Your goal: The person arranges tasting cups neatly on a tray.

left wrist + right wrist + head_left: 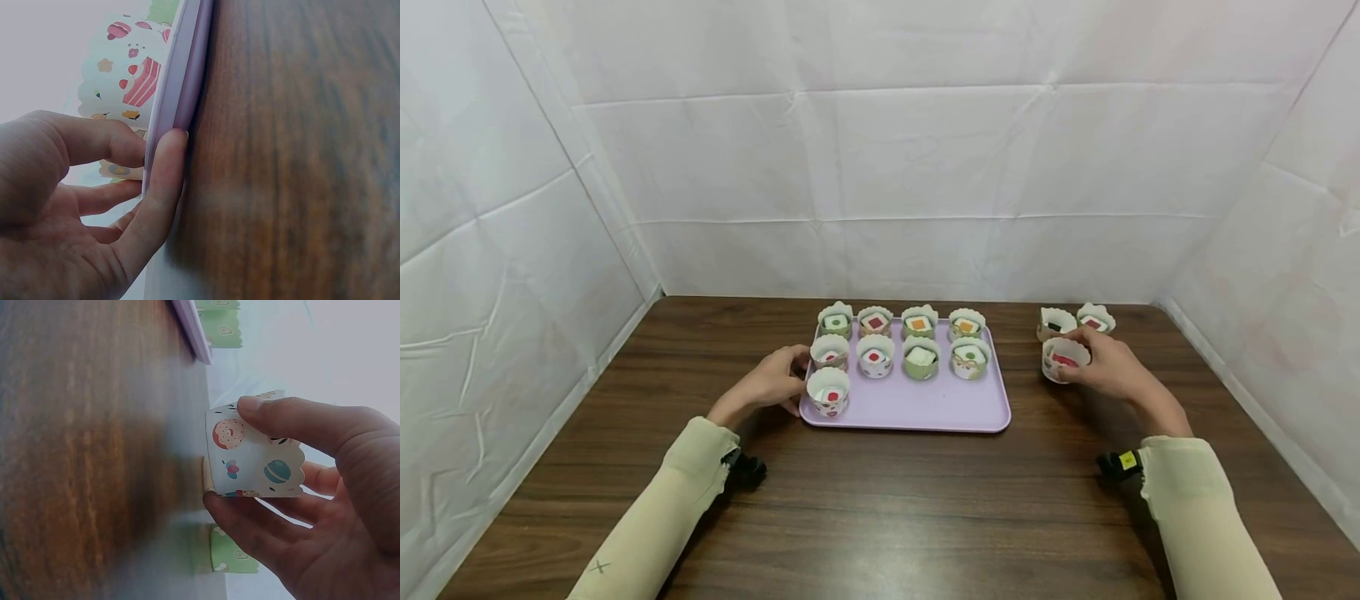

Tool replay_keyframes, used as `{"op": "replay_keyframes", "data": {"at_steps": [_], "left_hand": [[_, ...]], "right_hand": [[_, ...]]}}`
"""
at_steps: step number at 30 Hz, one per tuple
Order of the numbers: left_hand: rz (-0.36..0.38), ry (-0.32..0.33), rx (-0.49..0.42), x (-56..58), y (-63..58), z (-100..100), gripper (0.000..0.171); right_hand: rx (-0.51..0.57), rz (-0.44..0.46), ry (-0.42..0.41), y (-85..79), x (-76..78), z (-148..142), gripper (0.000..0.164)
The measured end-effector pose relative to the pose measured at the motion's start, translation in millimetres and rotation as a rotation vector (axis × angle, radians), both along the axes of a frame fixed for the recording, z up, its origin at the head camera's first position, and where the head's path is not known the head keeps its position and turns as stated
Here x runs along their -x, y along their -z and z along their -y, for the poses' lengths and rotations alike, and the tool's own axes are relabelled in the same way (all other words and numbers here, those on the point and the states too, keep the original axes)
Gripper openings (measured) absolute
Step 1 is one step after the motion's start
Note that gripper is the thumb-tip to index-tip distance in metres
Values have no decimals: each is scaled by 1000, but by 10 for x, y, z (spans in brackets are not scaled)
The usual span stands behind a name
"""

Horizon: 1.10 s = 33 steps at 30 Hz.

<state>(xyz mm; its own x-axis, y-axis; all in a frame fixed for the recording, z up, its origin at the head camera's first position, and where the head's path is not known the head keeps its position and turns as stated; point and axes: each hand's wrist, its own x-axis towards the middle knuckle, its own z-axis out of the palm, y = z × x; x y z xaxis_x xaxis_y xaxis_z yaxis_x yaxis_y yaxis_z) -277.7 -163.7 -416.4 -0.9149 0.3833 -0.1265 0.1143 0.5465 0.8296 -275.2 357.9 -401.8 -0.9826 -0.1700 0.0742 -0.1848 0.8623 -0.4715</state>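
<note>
The two pale sleeves lie nearest, the left sleeve (647, 517) and the right sleeve (1213, 525) both cut off by the bottom edge of the head view. A black strap device (746, 469) shows at the left cuff, and a second device (1118, 466) with a yellow label (1127, 460) at the right; any lettering on the label is too small to read.

The left hand (769, 382) pinches the left rim of the lilac tray (936, 407), which sits on the brown bench (925, 517). In its wrist view one fingertip lies over the rim's outer side, while another finger's end is hidden behind it. A cup with a cake print (119, 69) stands beyond these fingers, its top washed out by glare.

Nine paper cups (921, 372) stand on the tray: four at the back, four before them, one at the front left corner. The front cups partly cover the walls of those behind, and the small pieces inside are hard to make out.

Right of the tray, the right hand (1116, 367) pinches a white cup (250, 450) with a doughnut print between thumb and fingers. A red piece (1064, 361) shows inside it, partly hidden by the hand. Whether the cup's base touches the bench I cannot tell. Just behind it stand a cup with a dark piece (1055, 326), partly covered, and a scallop-edged cup (1096, 317).
</note>
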Motion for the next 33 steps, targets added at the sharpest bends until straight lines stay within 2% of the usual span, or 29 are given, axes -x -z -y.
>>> {"op": "replay_keyframes", "data": {"at_steps": [12, 27, 33], "left_hand": [[3, -3, 12, -11, -17, -3, 51], [6, 8, 7, -2, -23, 8, 48], [5, 5, 11, -10, -28, 9, 49]], "right_hand": [[-48, -23, -39, -124, -8, 47, 72], [-5, -40, -53, -251, -83, 203, 72], [6, -69, -92, -300, -104, 271, 68]]}}
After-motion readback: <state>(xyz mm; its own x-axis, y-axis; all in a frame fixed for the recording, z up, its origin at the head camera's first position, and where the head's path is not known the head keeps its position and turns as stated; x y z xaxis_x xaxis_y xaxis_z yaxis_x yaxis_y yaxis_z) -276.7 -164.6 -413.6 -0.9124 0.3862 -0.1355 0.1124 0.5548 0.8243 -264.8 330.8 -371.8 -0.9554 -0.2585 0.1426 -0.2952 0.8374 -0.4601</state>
